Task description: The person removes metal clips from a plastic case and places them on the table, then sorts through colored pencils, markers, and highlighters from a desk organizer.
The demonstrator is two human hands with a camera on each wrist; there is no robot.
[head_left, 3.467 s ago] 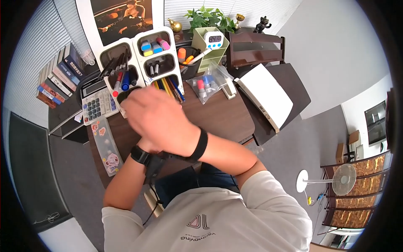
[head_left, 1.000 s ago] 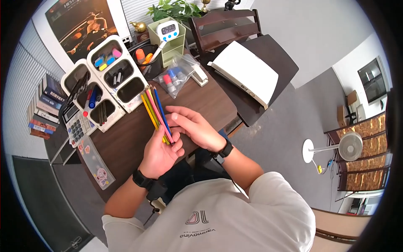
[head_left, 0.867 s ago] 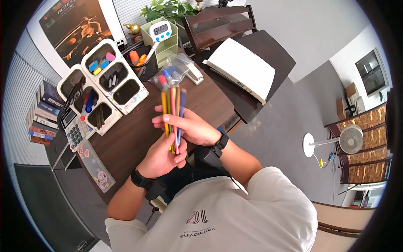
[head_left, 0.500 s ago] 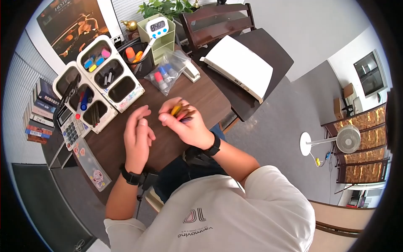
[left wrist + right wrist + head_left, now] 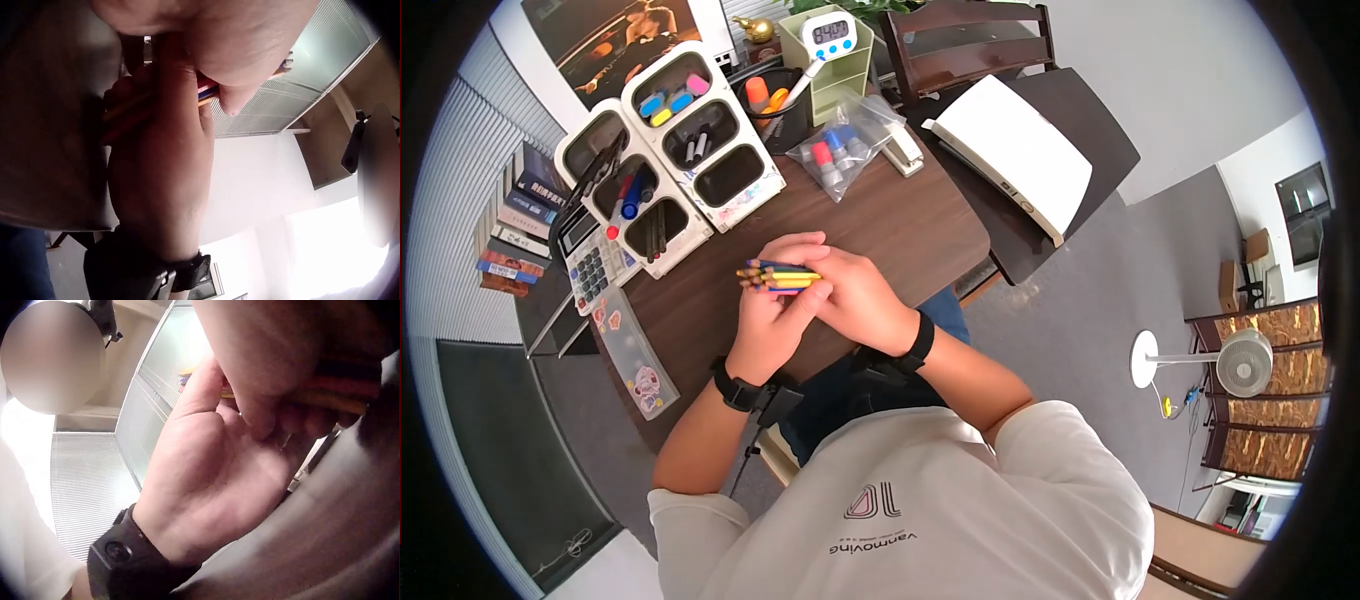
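Observation:
A bundle of coloured pencils (image 5: 778, 276) lies sideways between my two hands in the head view, low over the front of the dark wooden table (image 5: 870, 240). Its bare-wood ends point left. My right hand (image 5: 862, 295) grips the right end of the bundle, its fingers stretching across the far side. From the near side my left hand (image 5: 762, 335) holds the same pencils, thumb reaching toward the right hand. In the left wrist view, pencil ends (image 5: 284, 66) stick out past the overlapping hands. Most of the pencils' length is hidden by fingers in the right wrist view.
A white organizer (image 5: 718, 218) with pens and markers stands back left, beside a calculator (image 5: 590, 278) and a stickered translucent case (image 5: 636, 350). Behind are a mesh pen cup (image 5: 792, 135), a bag of small bottles (image 5: 840, 152), a stapler (image 5: 903, 152) and a timer (image 5: 830, 34).
The pencils, in the organizer at first, came out into both hands. Half a second ago the right hand held them alone; now the left has rejoined and the bundle has turned sideways.

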